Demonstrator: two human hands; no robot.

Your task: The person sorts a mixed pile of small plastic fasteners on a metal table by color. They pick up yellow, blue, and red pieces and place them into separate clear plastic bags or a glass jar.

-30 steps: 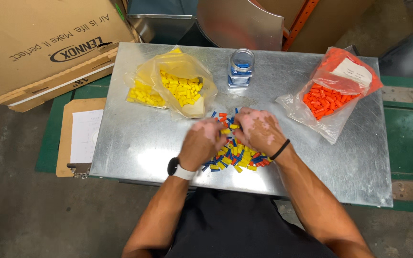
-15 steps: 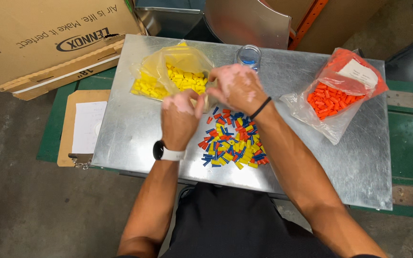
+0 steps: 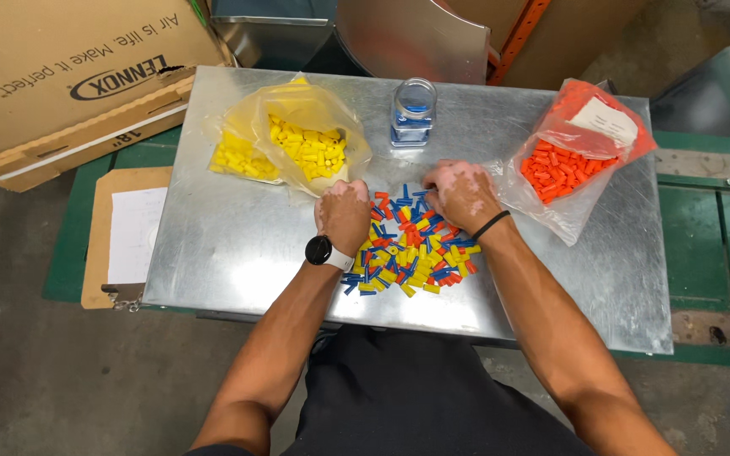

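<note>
Mixed pile of small connectors [image 3: 407, 249] lies just before the clear jar [image 3: 414, 110]. Left hand [image 3: 344, 215] and right hand [image 3: 462, 194] rest on it, fingers curled; grasp cannot be told. Pieces judged light, hard, scatter-prone; best pinched singly.

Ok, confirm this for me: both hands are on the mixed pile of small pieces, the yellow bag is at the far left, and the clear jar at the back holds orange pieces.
One thing is wrong. In the head view the clear jar holds blue pieces, not orange; the orange ones are in the bag at the right. The rest stands: left hand and right hand on the mixed pile, yellow bag far left.
</note>
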